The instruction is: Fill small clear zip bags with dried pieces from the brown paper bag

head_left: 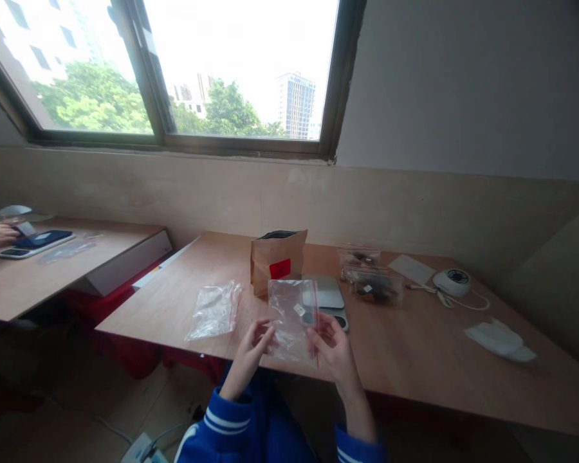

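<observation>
1. The person holds a clear zip bag (pixel 292 318) up in front of the chest, above the near edge of the bench (pixel 415 347), with both hands.
2. The left hand (pixel 251 350) pinches the bag's lower left corner; its fingers (pixel 265 334) are closed on the film.
3. The right hand (pixel 335 354) grips the right edge, fingers curled shut on the plastic beside the red zip strip (pixel 315 325).
4. The bag hangs roughly upright. Its long axis runs top to bottom, and the red strip runs up its right side, so the mouth appears to face right.
5. To open it well, the two hands should likely each take one wall at the red strip and pull gently apart, keeping the film taut.
6. On the bench behind stand a brown paper pouch (pixel 277 260) and a scale (pixel 325 296); a second clear bag (pixel 215 310) lies to the left.
</observation>
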A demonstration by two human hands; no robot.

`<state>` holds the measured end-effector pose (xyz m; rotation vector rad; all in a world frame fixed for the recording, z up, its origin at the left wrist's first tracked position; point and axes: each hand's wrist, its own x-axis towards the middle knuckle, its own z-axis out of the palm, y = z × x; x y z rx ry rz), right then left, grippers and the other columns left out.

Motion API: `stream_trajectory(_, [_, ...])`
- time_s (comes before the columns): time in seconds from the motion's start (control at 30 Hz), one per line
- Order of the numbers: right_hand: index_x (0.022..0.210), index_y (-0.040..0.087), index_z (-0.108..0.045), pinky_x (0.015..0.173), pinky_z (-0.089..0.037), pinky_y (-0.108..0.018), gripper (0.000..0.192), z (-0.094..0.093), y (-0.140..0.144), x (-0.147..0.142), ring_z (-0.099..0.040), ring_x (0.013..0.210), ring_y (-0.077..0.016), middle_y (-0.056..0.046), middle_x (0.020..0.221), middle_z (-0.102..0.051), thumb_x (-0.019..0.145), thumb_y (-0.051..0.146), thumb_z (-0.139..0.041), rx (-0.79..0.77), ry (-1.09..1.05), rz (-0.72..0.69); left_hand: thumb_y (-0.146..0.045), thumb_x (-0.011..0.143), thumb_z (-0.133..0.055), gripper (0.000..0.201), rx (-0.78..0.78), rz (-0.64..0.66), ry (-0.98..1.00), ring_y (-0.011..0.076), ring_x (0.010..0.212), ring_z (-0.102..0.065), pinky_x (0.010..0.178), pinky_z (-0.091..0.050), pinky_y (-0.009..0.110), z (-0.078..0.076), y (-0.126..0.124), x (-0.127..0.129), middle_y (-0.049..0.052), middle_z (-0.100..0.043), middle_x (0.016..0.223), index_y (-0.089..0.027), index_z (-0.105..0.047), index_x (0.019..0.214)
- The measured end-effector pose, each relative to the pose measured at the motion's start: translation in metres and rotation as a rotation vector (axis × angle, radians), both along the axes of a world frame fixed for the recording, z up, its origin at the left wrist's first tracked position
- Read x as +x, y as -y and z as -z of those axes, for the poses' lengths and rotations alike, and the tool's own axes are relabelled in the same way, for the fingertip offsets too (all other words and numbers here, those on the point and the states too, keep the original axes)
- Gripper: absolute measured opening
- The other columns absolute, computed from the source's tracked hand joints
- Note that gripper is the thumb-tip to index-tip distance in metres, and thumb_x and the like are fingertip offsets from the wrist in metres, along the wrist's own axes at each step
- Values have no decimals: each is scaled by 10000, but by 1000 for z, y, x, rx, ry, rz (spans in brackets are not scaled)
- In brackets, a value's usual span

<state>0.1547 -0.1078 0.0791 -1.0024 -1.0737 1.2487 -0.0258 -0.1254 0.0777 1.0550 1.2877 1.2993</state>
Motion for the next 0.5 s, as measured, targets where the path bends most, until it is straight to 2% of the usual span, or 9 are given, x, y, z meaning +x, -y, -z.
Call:
stream_trajectory(0.1, [1026,200,-613,512,-476,-265,496,4,0,3,-589,558,-142,-10,761,-642,661,494,-774,-7,27,-57,-567,682,-668,532,-9,44,33,153,617,-599,499,-464,246,0,10,-4,-3,-565,714,-168,-584,1024])
stream_trajectory(0.2, [1068,190,-632,596,-512,-297,495,6,-1,13,-646,725,-197,-81,910,-692,752,570,-660,-19,73,-77,-588,658,-669,603,-18,-68,-17,103,493,-481,429,-378,217,-2,14,-31,-47,-486,601,-149,-598,1066])
stream_trajectory(0.3, [1057,184,-653,672,-516,-314,492,10,-3,36,-649,817,-221,-104,973,-704,794,596,-592,-30,152,66,-597,608,-681,681,-33,-269,-27,82,460,-410,421,-326,203,0,12,-77,-66,-454,579,-144,-586,1106])
stream_trajectory(0.4, [1014,176,-669,650,-515,-316,508,15,-3,64,-639,782,-228,-100,922,-712,755,611,-622,-58,182,214,-583,640,-625,703,-64,-431,-127,100,495,-450,448,-359,227,3,2,-119,-13,-555,709,-142,-558,1184])
stream_trajectory(0.43, [1000,177,-673,637,-515,-315,506,16,-2,73,-635,765,-227,-97,908,-712,743,610,-633,-65,175,254,-573,679,-568,685,-86,-456,-196,122,516,-478,460,-378,247,3,-2,-128,11,-573,738,-128,-553,1199])
stream_trajectory(0.5, [976,182,-677,617,-515,-311,479,19,-1,89,-626,734,-219,-87,883,-709,736,595,-646,-66,159,324,-495,763,-475,620,-169,-540,-466,212,671,-582,581,-468,329,1,-11,-139,82,-614,827,-98,-541,1235])
